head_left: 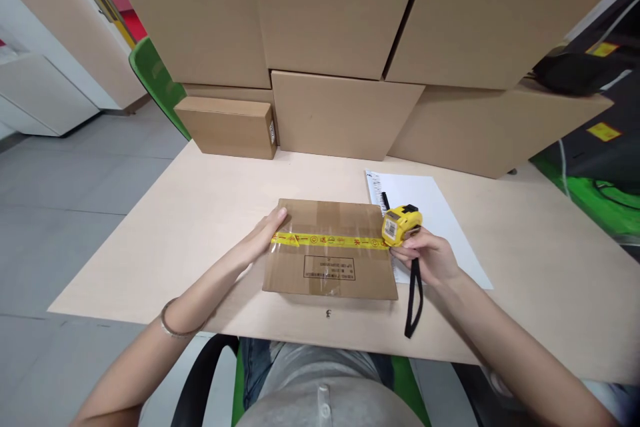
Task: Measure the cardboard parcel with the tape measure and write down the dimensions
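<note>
A cardboard box (332,213) with a strip of yellow printed tape across its top lies in front of me on the table. My left hand (266,233) grips its left side, thumb along the top edge and the other fingers mostly hidden behind the side. In my right hand (425,253) is a yellow tape measure (401,224), closed in the fingers at the box's right edge. Its black wrist strap (414,303) hangs below. Partly under the box and my right hand lies a white spiral notebook (440,220), with a black pen (385,200) on it.
Large cardboard boxes (345,113) are stacked along the back of the table (150,260). A smaller brown box (230,127) stands at the back left. Behind it is a green chair (153,73). Dark equipment (600,127) stands beyond the right side.
</note>
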`<state>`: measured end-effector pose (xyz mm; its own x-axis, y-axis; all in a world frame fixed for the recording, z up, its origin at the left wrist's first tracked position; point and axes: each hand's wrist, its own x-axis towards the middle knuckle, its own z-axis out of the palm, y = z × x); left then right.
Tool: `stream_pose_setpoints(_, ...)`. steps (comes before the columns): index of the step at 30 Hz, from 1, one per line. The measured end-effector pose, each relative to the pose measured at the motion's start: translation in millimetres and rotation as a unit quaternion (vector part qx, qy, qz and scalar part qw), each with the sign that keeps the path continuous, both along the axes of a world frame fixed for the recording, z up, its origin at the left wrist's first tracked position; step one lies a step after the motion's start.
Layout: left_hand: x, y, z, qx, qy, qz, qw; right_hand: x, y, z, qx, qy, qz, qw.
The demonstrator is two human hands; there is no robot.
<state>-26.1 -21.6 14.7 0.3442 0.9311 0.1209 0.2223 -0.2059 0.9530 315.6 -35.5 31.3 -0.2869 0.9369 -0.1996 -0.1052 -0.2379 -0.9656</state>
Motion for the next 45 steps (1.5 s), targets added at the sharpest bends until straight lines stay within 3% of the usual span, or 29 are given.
stream_pose_setpoints(3,0.1,1.7,3.0,-0.115,-0.04,-0.004,0.993,-1.3,-8.0,15.9,-0.007,0.021,-0.036,0.999)
stream_pose_setpoints(5,-4.2,1.5,4.4,-0.129,-0.07,-0.008,0.989,2.7,-10.9,33.6,-0.02,0.021,-0.077,0.997)
stream_pose_setpoints(7,-8.8,-0.6,5.6,-0.078,-0.089,-0.01,0.993,7.9,-11.6,53.9,-0.013,-0.004,-0.112,0.994)
stream_pose_setpoints(10,-12.6,-4.5,4.7,0.088,-0.077,-0.01,0.993,10.5,-10.3,83.9,0.075,-0.059,-0.116,0.989)
stream_pose_setpoints(13,-14.0,-3.4,-3.8,0.235,-0.05,0.004,0.971,-2.2,-8.4,109.6,0.221,-0.146,-0.064,0.962)
stream_pose_setpoints(16,-16.4,1.5,-16.8,0.264,-0.058,0.011,0.963,-30.2,-2.0,127.6,0.324,-0.263,0.029,0.908)
stream_pose_setpoints(21,-19.5,5.0,-32.1,0.239,-0.096,-0.03,0.966,-87.3,22.5,135.7,0.406,-0.354,0.163,0.827)
stream_pose_setpoints(28,-27.5,6.5,-49.2,0.243,-0.067,-0.018,0.968,-128.9,38.2,123.6,0.428,-0.377,0.237,0.787)
stream_pose_setpoints(33,-30.4,10.7,-42.0,0.327,0.002,-0.044,0.944,-94.5,35.2,121.9,0.438,-0.414,0.208,0.77)
stream_pose_setpoints(38,-27.3,10.2,-32.2,0.336,0.014,-0.044,0.941,-4.8,23.2,124.3,0.385,-0.486,0.151,0.77)
stream_pose_setpoints(41,-26.0,10.1,-32.1,0.341,0.013,-0.045,0.939,41.5,17.4,122.0,0.331,-0.517,0.095,0.784)
stream_pose_setpoints(45,-26.0,10.5,-33.4,0.342,0.015,-0.042,0.938,63.5,17.2,113.9,0.287,-0.521,0.087,0.799)
